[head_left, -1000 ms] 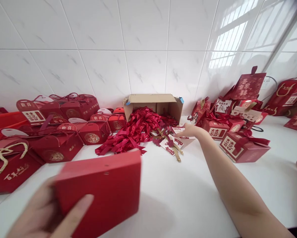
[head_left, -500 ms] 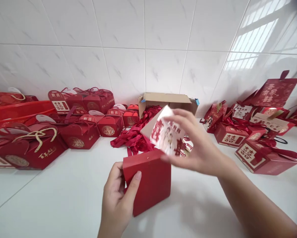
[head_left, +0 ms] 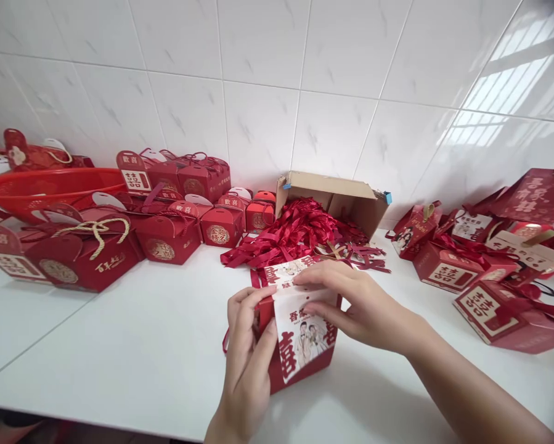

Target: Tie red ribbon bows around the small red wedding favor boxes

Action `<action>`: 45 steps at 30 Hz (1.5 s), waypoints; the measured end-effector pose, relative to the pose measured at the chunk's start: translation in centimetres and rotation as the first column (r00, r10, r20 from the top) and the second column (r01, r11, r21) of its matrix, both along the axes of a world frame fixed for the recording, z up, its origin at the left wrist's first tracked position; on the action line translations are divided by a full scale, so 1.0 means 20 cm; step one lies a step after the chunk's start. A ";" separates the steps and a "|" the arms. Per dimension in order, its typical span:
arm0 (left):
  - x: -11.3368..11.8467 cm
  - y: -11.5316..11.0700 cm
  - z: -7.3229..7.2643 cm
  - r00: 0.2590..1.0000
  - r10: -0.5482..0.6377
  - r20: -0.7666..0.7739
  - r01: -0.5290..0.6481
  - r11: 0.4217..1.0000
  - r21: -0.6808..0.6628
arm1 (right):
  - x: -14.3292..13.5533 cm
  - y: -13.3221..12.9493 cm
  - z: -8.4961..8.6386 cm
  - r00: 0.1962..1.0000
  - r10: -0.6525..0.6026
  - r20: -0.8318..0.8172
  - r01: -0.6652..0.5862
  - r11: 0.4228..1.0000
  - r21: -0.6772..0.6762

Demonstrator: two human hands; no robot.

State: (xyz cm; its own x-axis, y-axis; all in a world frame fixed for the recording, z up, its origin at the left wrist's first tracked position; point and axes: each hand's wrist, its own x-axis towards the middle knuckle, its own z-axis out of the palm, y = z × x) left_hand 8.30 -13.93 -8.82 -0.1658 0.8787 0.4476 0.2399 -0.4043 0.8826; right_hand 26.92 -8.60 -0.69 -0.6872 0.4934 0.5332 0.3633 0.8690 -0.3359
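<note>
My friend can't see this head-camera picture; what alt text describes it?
A person's left hand holds a red box while the right hand touches a white card folded over its top, printed with a couple. Behind, red ribbons spill from an open cardboard box on a white table, with decorated boxes on both sides.

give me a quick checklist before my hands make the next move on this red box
1. Red box held: ok, left hand grips its left side.
2. Printed card in place: ok, creased over the top, with one panel down the near face.
3. Right hand on the card: ok, at its upper part.
4. Card's hole lined up with the box: cannot tell, card covers that spot.
5. One hand free: not ok, both are occupied.
</note>
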 end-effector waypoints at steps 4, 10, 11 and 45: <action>0.02 0.00 -0.01 0.998 -0.016 0.065 0.014 0.999 0.035 | 0.00 0.05 -0.03 0.996 0.051 -0.068 -0.057 0.995 -0.078; 0.07 0.00 0.00 0.996 0.059 0.067 -0.064 0.995 0.071 | -0.03 0.04 -0.06 0.986 0.070 -0.151 -0.108 0.959 -0.262; 0.07 0.00 0.01 0.994 0.086 0.073 -0.091 0.994 0.066 | -0.04 0.03 -0.06 0.984 0.055 -0.172 -0.100 0.960 -0.262; 0.06 -0.01 0.08 0.969 0.237 0.068 -0.240 0.970 0.032 | -0.13 -0.02 -0.11 0.962 0.046 -0.270 -0.086 0.987 -0.138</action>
